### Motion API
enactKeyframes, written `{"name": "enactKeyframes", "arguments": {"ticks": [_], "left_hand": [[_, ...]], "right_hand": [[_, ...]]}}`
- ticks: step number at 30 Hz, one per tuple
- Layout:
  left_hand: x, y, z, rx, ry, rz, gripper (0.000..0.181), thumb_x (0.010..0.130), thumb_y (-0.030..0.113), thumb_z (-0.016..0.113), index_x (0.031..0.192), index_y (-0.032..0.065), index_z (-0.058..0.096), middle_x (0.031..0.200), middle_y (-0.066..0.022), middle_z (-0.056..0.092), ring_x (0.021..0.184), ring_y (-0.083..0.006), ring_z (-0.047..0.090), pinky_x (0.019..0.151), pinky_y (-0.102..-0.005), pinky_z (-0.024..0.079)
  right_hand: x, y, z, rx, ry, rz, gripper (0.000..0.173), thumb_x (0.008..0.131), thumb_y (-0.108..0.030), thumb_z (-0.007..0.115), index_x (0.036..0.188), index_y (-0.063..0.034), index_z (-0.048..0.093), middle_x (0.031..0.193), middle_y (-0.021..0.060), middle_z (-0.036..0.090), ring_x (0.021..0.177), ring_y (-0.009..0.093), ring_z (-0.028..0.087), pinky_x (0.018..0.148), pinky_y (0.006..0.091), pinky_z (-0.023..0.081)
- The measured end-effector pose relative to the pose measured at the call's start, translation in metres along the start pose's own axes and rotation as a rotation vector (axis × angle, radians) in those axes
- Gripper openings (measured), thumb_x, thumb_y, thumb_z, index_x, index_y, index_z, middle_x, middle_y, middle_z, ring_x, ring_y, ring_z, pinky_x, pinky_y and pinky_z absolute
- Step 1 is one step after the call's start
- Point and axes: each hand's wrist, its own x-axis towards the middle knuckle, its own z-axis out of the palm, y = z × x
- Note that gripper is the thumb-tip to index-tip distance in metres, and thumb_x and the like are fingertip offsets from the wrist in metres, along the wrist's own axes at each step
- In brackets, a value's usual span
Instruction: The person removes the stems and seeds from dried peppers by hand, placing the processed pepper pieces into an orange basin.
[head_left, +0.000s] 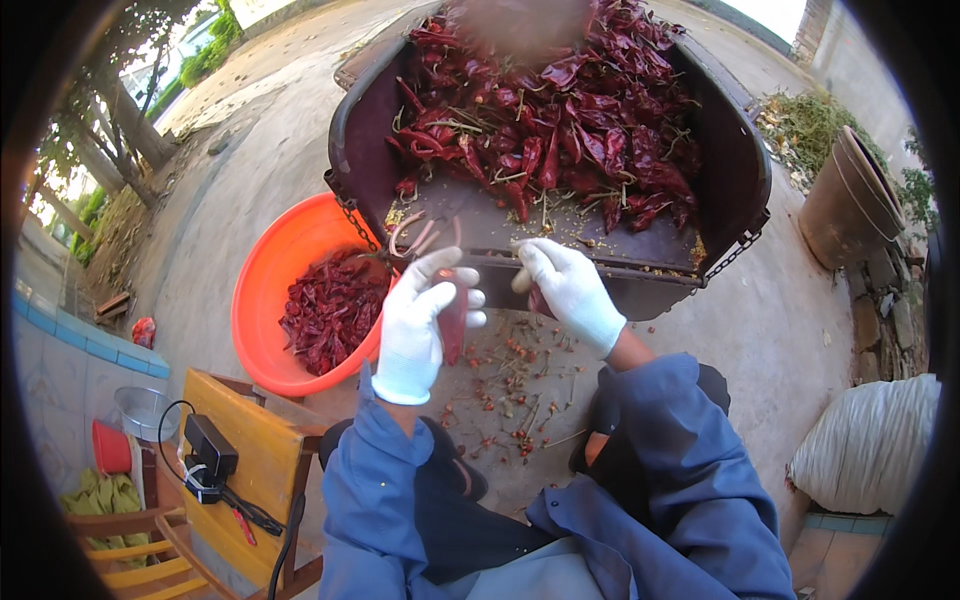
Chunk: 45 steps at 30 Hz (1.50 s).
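My left hand (420, 319), in a white work glove, holds a dried red chili pepper (452, 330) that hangs down across the fingers. Close by on the right, my gloved right hand (564, 285) has its fingers closed on a dark red piece (538, 301), probably another chili pepper, mostly hidden by the hand. Both hands are in front of the lowered edge of a metal cart bed (480, 201), which bears a large heap of dried red chili peppers (547, 120). Pinkish curved tool handles (420, 234) lie at that edge, above my left hand.
To the left stands an orange plastic tub (255, 300) partly filled with chili peppers (334, 311). Stems and caps (525, 397) litter the concrete between my feet. A wooden stool (240, 465) carries a black power adapter (210, 450) with cables. At right are a bucket (847, 202) and a white sack (862, 446).
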Motion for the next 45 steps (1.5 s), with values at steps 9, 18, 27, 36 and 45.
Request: {"name": "enactKeyframes", "arguments": {"ticks": [9,18,27,36,45], "left_hand": [[-0.004,-0.019,0.037,0.320,0.078,0.031,0.050,0.101,0.028,0.067,0.138,-0.0028,0.056,0.083,-0.0012,0.063,0.056,-0.0039,0.053,0.047,-0.0185,0.042],[0.002,-0.010,0.025,0.582,0.222,0.191,0.029,0.096,0.018,0.072,0.117,-0.0021,0.071,0.073,-0.0004,0.065,0.048,-0.0019,0.048,0.043,-0.0187,0.036],[-0.001,0.005,0.015,0.657,0.241,0.420,0.029,0.089,0.011,0.079,0.115,-0.0010,0.073,0.080,-0.0012,0.068,0.056,-0.0014,0.051,0.049,-0.0179,0.037],[-0.001,0.029,-0.005,1.195,0.396,0.891,0.023,0.080,0.000,0.080,0.102,0.0044,0.077,0.096,-0.0094,0.075,0.084,-0.0176,0.071,0.076,-0.0284,0.055],[0.003,0.068,-0.086,1.657,0.765,0.760,0.052,0.085,0.017,0.077,0.135,0.0066,0.065,0.132,-0.0156,0.067,0.125,-0.0335,0.060,0.109,-0.0430,0.045]], "right_hand": [[0.009,-0.003,0.062,0.789,0.274,0.028,0.033,0.100,-0.018,0.069,0.124,0.0044,0.064,0.109,0.0104,0.071,0.091,0.013,0.065,0.080,0.0283,0.053],[0.006,-0.016,0.052,0.620,0.039,-0.037,0.027,0.105,-0.018,0.058,0.117,0.0042,0.067,0.101,0.0059,0.069,0.090,0.010,0.061,0.081,0.0260,0.050],[0.011,-0.021,0.028,0.278,-0.163,-0.124,0.031,0.102,-0.021,0.062,0.119,0.0038,0.069,0.101,0.0079,0.074,0.090,0.011,0.067,0.081,0.0284,0.054],[0.020,-0.011,0.012,-0.157,0.041,-0.289,0.020,0.095,-0.016,0.067,0.110,-0.0068,0.075,0.100,0.0176,0.075,0.092,0.031,0.073,0.083,0.0360,0.056],[0.112,0.061,-0.032,-0.799,0.332,-0.289,0.035,0.097,-0.030,0.062,0.130,-0.0251,0.067,0.104,0.0190,0.070,0.094,0.041,0.069,0.082,0.0489,0.056]]}}
